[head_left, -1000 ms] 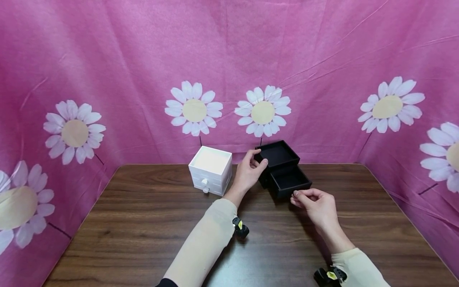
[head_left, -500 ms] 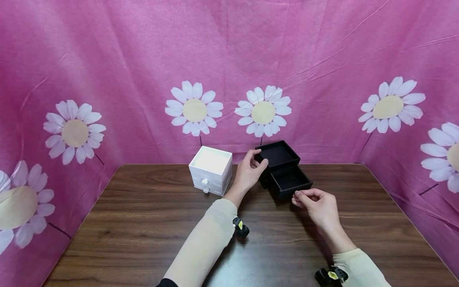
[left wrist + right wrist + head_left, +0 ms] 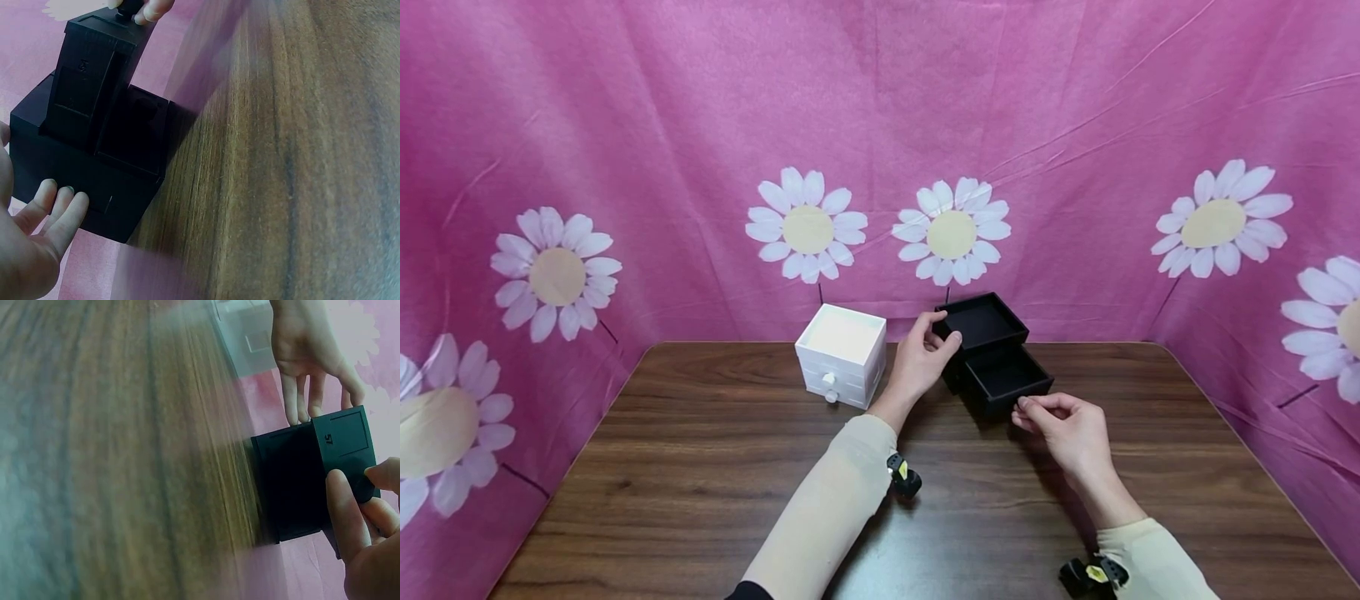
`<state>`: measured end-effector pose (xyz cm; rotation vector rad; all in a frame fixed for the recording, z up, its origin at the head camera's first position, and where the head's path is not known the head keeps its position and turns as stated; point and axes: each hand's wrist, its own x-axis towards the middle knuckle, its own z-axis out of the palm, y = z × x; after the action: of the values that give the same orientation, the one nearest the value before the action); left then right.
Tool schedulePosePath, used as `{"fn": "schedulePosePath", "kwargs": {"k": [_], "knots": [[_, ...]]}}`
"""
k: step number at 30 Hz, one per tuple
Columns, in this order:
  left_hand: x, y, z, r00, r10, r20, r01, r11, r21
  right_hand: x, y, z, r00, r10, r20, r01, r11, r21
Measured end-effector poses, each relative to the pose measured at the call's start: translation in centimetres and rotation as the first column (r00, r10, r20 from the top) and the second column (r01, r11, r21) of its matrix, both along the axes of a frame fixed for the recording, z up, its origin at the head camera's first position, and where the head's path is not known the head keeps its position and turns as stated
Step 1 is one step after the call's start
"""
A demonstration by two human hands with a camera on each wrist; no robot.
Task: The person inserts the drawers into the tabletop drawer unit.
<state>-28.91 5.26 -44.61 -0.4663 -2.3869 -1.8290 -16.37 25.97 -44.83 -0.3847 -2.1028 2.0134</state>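
Note:
A small black box [image 3: 981,321] with an open-topped upper compartment stands toward the back of the table, right of centre. Its lower drawer [image 3: 1003,372] is pulled well out toward the front right, and nothing shows inside it. My right hand [image 3: 1070,429] pinches the round black knob [image 3: 361,487] on the drawer's front between thumb and fingers. Along the box's left side lies my left hand [image 3: 917,360]. Its fairly straight fingers [image 3: 65,215] touch the side wall in the left wrist view, steadying the box.
A white drawer box [image 3: 838,367] with two round knobs on its front stands left of the left hand. Wood-grain table [image 3: 700,467] runs below both boxes. Pink cloth [image 3: 1075,100] with daisies hangs close behind the table and along its sides.

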Motion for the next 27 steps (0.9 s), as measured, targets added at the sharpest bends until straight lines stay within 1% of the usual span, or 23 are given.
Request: {"fn": "schedulePosePath", "kwargs": {"k": [5, 13, 19, 27], "knots": [[-0.02, -0.01, -0.03, 1.0, 0.001, 0.003, -0.001, 1.0, 0.0, -0.03, -0.02, -0.09, 1.0, -0.017, 0.011, 0.017, 1.0, 0.011], [0.04, 0.02, 0.1, 1.0, -0.003, 0.01, 0.003, 1.0, 0.003, 0.03, -0.22, -0.27, 0.999, -0.034, -0.015, 0.033, 0.999, -0.043], [0.08, 0.03, 0.23, 1.0, -0.006, 0.009, 0.006, 1.0, -0.003, -0.07, -0.34, -0.21, 0.998, -0.057, -0.01, 0.056, 0.996, -0.069], [-0.02, 0.02, 0.11, 1.0, -0.004, 0.009, 0.004, 1.0, -0.007, -0.01, -0.32, 0.04, 0.999, -0.032, -0.005, 0.032, 0.999, -0.042]]}}
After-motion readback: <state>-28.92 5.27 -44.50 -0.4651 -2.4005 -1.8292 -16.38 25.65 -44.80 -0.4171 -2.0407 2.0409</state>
